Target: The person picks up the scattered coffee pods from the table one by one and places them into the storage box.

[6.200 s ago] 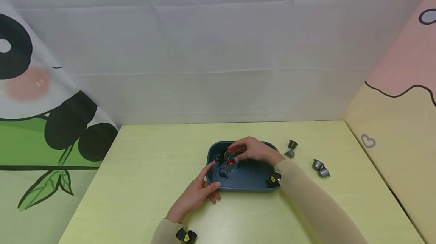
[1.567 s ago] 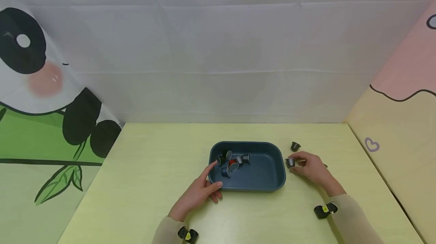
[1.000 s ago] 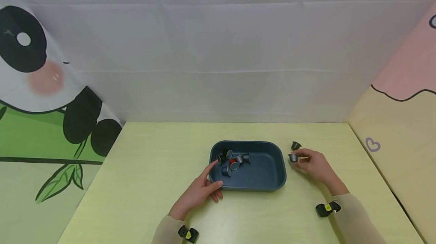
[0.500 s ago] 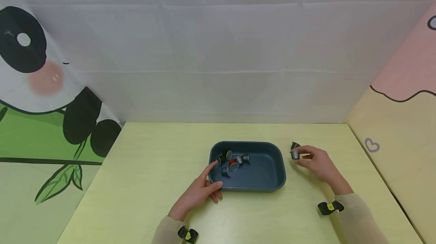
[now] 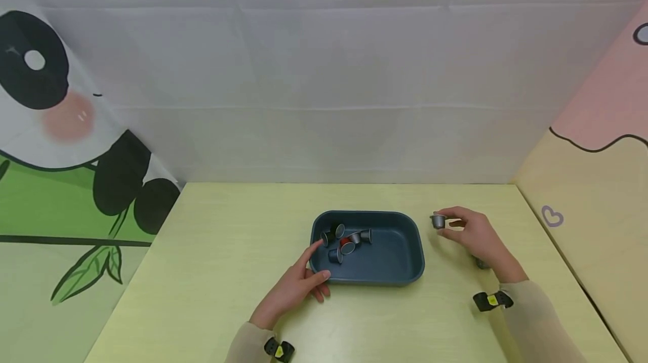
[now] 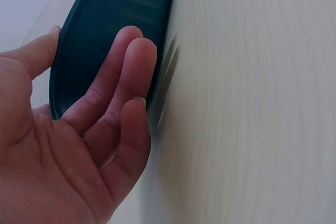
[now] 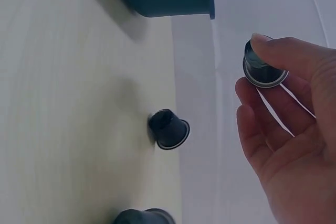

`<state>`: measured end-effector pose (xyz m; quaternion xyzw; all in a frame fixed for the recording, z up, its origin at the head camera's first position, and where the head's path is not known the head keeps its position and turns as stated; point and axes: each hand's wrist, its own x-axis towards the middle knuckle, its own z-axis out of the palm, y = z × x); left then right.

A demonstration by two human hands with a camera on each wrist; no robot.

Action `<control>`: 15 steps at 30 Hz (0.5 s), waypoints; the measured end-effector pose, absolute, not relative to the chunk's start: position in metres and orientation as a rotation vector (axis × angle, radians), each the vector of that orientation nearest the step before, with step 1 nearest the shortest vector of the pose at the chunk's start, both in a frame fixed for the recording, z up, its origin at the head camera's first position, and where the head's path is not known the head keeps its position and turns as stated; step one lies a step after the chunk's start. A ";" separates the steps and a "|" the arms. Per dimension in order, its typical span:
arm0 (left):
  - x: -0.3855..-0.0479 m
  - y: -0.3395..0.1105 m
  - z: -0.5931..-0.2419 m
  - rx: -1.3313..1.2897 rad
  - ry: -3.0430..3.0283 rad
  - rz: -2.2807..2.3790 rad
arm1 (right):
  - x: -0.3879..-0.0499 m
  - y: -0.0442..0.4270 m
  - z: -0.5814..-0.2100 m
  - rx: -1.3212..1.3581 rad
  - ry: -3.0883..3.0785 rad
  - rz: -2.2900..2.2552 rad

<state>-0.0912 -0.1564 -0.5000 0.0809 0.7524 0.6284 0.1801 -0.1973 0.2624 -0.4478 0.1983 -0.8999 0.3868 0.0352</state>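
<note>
In the head view my left hand (image 5: 296,290) rests at the near left corner of the blue tray (image 5: 395,250), index finger and thumb touching its rim. The left wrist view shows its loosely bent fingers (image 6: 139,66) beside the outer wall of the tray (image 6: 89,51). Right of the tray, my right hand (image 5: 476,236) pinches a silver-grey capsule (image 5: 438,220) between thumb and fingers, raised off the table. In the right wrist view the pinched capsule (image 7: 261,72) is partly under the thumb. Several capsules, one of them red (image 5: 347,246), lie in the tray's left half.
A grey capsule (image 5: 482,263) is partly hidden below the right wrist. The right wrist view shows a dark capsule (image 7: 168,129) on the table and another capsule (image 7: 142,217) cut off at the bottom edge. A white cloth (image 5: 324,70) hangs behind the table.
My right hand has moved away from me with the capsule it pinches, and the dark capsule behind it is now hidden in the head view. My left hand and the tray have stayed put.
</note>
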 end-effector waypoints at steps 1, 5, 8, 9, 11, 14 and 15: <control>-0.091 -0.156 -0.500 0.228 2.128 1.773 | -0.198 0.262 -0.446 0.611 -2.767 1.180; -0.091 -0.156 -0.500 0.227 2.127 1.769 | -0.200 0.260 -0.439 0.627 -2.764 1.146; -0.090 -0.156 -0.500 0.226 2.129 1.767 | -0.202 0.257 -0.433 0.633 -2.760 1.131; -0.090 -0.156 -0.500 0.225 2.130 1.767 | -0.203 0.256 -0.431 0.633 -2.762 1.128; -0.091 -0.156 -0.500 0.221 2.130 1.767 | -0.204 0.254 -0.426 0.634 -2.767 1.126; -0.091 -0.156 -0.500 0.218 2.125 1.771 | -0.207 0.249 -0.419 0.647 -2.771 1.122; -0.091 -0.156 -0.500 0.216 2.126 1.771 | -0.209 0.247 -0.416 0.656 -2.769 1.120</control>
